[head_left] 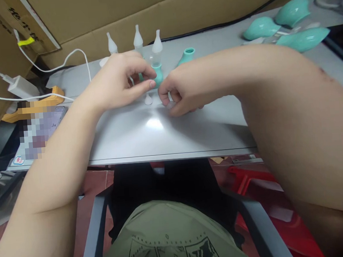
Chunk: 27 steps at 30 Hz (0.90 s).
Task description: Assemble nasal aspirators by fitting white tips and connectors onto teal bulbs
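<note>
By the rightmost nozzled bulb (pixel 158 74), the left hand (pixel 122 77) arches, fingers parted, and the right hand (pixel 185 89) pinches a translucent piece (pixel 171 104), tabletop edge (pixel 173 156) well apart.

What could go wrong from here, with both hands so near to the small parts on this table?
The small white cone sits near both the left hand and the right hand; either might knock it away. The upright teal bulb under the rightmost white nozzle stands close to the left hand, so a bump could perhaps tip it.
</note>
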Motion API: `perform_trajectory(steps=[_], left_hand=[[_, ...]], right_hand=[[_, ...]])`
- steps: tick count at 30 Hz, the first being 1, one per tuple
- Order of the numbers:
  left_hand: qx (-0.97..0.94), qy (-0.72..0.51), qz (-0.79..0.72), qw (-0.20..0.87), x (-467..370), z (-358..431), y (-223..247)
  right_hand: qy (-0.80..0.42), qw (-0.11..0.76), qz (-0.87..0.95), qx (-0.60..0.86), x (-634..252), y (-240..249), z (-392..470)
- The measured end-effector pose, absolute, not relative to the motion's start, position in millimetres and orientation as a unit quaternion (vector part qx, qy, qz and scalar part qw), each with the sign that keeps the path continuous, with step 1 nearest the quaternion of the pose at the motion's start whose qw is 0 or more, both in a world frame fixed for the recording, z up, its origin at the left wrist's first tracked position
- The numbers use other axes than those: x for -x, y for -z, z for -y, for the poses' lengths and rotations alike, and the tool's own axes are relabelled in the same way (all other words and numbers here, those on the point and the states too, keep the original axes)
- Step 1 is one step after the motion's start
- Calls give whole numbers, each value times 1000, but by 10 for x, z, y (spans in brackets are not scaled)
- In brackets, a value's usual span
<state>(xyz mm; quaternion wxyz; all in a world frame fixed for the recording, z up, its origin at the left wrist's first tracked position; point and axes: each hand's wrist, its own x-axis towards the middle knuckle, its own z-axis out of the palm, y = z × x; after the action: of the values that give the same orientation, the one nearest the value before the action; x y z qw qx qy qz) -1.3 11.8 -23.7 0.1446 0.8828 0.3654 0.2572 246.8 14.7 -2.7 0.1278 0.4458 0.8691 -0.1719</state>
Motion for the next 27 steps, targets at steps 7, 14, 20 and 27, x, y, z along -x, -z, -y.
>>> perform_trajectory(steps=[7,14,20,27], left_hand=[[-859,-336,-328,202,24,-22,205],[-908,-366,-204,37,65,-15,187],[-911,-362,-195,-33,17,-53,252],[-892,-297,-340,27,-26,67,155]], right_hand=[[345,-110,-840,-405,-2584,-162,-171],[580,-238,-712,-315,-2527,-58,-228],[637,-249,-671,-287,-2454,34,-271],[539,-165,-746,-355,-2611,-112,-280]])
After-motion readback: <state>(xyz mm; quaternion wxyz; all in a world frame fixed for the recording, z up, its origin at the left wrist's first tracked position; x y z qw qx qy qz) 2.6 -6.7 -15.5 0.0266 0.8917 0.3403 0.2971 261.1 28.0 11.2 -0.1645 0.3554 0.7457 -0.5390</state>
